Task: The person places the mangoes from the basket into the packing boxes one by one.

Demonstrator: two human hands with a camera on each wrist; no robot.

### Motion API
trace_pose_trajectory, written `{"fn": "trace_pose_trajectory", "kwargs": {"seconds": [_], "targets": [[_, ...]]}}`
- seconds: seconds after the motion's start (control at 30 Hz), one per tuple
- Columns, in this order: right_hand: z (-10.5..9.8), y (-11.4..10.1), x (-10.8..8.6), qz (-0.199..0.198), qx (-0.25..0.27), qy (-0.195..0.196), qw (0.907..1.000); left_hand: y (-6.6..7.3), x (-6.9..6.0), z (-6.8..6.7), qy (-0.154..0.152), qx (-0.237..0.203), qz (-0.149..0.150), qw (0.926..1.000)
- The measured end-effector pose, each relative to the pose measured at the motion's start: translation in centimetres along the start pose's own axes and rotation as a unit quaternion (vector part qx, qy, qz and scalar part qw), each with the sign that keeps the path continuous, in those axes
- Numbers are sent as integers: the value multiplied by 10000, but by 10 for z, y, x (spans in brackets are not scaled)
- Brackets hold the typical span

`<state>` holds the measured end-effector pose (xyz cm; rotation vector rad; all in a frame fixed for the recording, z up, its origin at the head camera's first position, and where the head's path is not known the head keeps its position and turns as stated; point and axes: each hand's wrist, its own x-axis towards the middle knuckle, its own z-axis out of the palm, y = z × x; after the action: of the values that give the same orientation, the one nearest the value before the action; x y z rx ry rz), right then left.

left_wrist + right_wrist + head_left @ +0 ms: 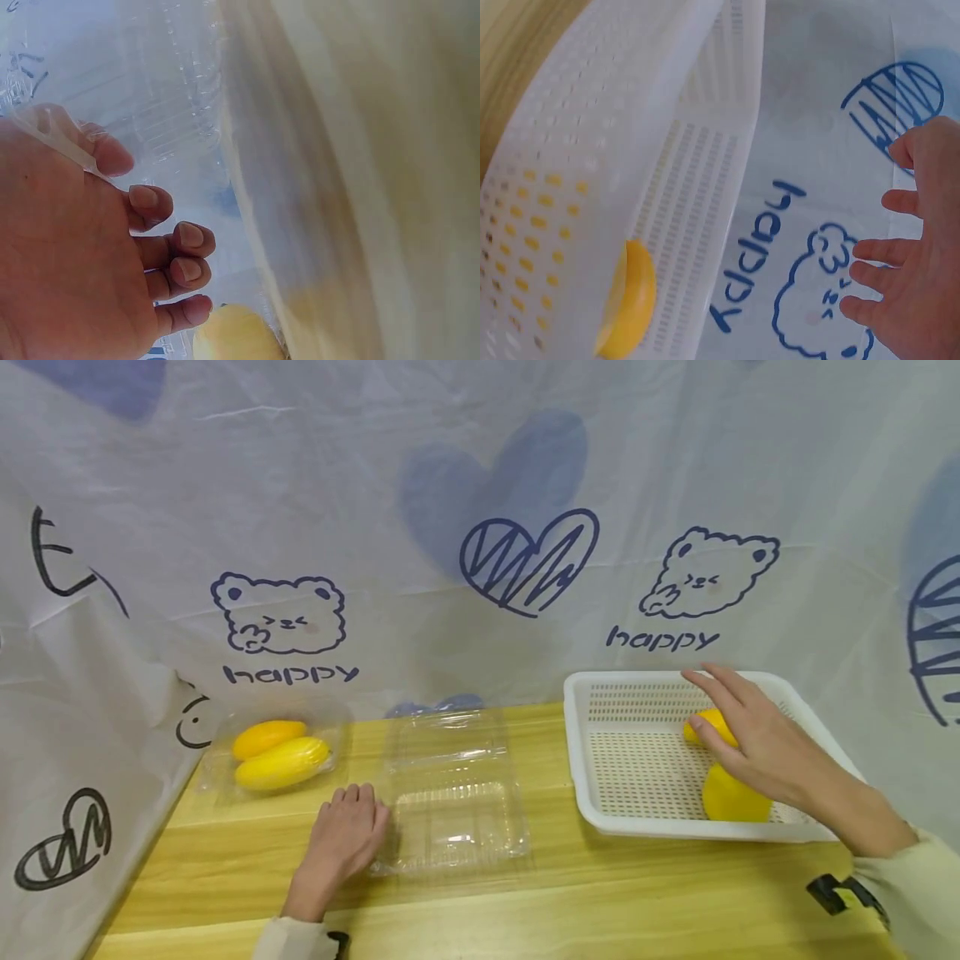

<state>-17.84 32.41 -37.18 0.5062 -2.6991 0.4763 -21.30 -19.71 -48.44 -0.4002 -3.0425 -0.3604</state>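
Observation:
In the head view my right hand (757,739) is over a white perforated basket (581,760), fingers extended. Below it in the basket lie a smaller yellow piece (705,727), partly hidden by the hand, and a larger yellow piece (735,797). No grip shows in the right wrist view, where the fingers are spread. My left hand (348,835), fingers loosely curled, rests at the left edge of an open clear plastic box (457,818). The left wrist view shows the box's edge against the thumb (112,155), with nothing held in the fingers.
Two yellow oblong fruit-like pieces (281,764) sit in another clear plastic box (337,735) at the left. Everything stands on a wood-grain table (525,910). A white printed cloth (420,635) hangs along the back and left side.

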Motion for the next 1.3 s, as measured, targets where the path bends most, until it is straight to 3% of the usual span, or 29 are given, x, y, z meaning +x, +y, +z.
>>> {"fn": "trace_pose_trajectory", "kwargs": {"seconds": [0.27,0.57,0.87,1.03,1.3], "targets": [[-10,27,2,515,-24,-553,9971,0,-1,0,-70,-184,13,9998],[-1,54,4,721,91,-1423,9871,2,-2,1,-249,-144,-98,9995],[4,63,4,535,349,-1731,9828,5,0,4,-327,-152,-110,9993],[5,68,5,880,576,-2122,9715,7,1,4,-168,-26,-67,9998],[9,76,-2,1294,108,-2771,9520,8,-1,4,-123,23,-140,9998]]}}
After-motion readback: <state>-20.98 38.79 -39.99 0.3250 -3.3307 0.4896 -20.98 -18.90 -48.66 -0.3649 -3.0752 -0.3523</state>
